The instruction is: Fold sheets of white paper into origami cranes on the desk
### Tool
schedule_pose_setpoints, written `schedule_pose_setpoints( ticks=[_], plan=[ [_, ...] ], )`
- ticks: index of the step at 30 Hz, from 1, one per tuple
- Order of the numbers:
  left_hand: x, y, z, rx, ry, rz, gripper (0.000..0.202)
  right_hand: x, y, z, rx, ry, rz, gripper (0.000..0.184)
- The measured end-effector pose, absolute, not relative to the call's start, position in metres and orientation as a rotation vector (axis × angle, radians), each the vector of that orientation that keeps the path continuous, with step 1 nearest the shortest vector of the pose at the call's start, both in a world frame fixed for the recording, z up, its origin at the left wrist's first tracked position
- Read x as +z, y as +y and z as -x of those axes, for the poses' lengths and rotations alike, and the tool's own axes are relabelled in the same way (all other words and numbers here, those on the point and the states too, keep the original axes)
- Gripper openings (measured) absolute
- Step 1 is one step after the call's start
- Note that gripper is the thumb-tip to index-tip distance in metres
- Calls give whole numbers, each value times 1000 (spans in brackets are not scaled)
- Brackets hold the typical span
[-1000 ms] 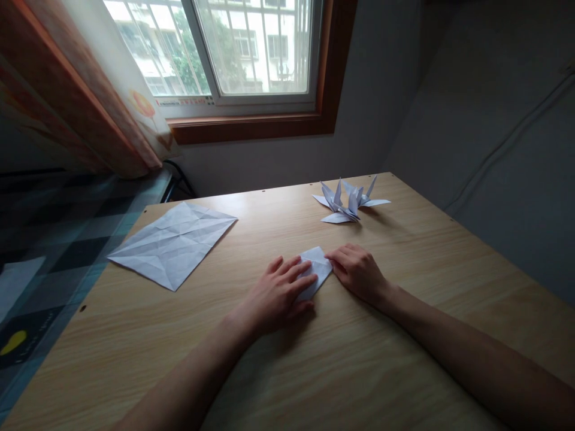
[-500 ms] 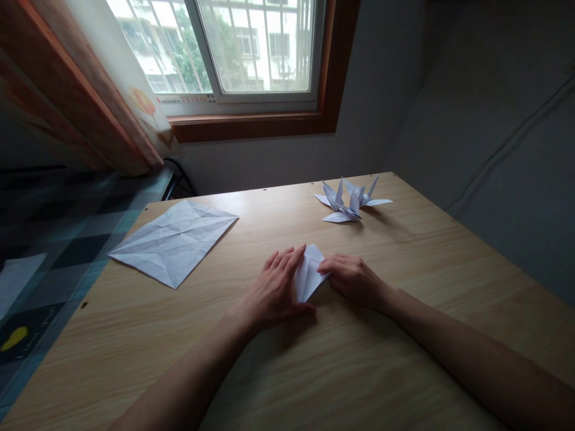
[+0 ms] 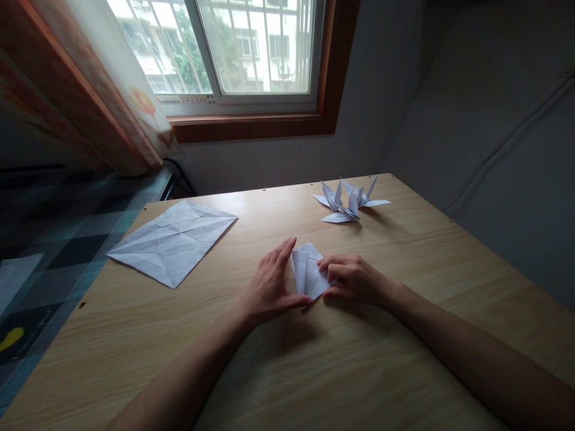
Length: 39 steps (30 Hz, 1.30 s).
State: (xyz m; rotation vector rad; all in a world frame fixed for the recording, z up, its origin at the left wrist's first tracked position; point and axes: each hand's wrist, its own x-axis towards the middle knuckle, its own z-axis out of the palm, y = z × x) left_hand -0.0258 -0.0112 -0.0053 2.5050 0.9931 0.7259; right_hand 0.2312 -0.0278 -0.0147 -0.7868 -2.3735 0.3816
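Note:
A small folded piece of white paper [image 3: 313, 276] lies on the wooden table between my two hands, with a creased flap along its left part. My left hand [image 3: 272, 283] rests at the paper's left edge, fingers stretched out together and thumb spread apart, its tip at the paper's lower corner. My right hand [image 3: 353, 278] has curled fingers on the right side of the paper, the index fingertip on top and the thumb by the lower right edge. The right corner is hidden beneath these fingers.
White folded paper cranes [image 3: 344, 203] stand at the table's far right. A creased white sheet [image 3: 175, 242] lies flat at the left. The wooden table [image 3: 251, 383] ends at a window wall; a checked cloth [image 3: 81, 251] covers a surface to the left.
My left fingers have drawn back to the left, uncovering more of the paper and its left flap. My right thumb has come into view, apart from the index finger.

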Motion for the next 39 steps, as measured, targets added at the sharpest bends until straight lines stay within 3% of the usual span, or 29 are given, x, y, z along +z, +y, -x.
schedule_pose_setpoints(
  ticks=[6, 8, 11, 13, 18, 26, 28, 32, 35, 39],
  plan=[
    [-4, -9, 27, 774, 1007, -2372, 107, -13, -29, -231, 382, -2406, 768, 24],
    [-3, -8, 27, 817, 1034, -2322, 91, -11, -29, -230, 353, -2422, 756, 21],
    [1, -7, 25, 796, 1064, -2332, 47, -9, -30, -230, 253, -2446, 730, 16],
    [3, -7, 24, 761, 1068, -2393, 32, -8, -32, -230, 113, -2477, 699, 14],
    [1, -10, 23, 656, 1011, -2589, 32, -7, -35, -230, -188, -2544, 646, 18],
    [3, -14, 23, 541, 960, -2775, 59, -14, -32, -233, -44, -2345, 749, 18],
    [3, -15, 22, 557, 987, -2817, 52, -18, -30, -233, 1, -2280, 773, 17],
    [0, -16, 21, 660, 1047, -2878, 15, -17, -28, -233, 54, -2211, 779, 14],
    [0, -17, 21, 742, 1057, -2928, 16, -10, -34, -231, -59, -2143, 767, 5],
    [1, -19, 20, 809, 1052, -3031, 17, 0, -52, -219, -232, -2171, 586, 16]
  ],
)
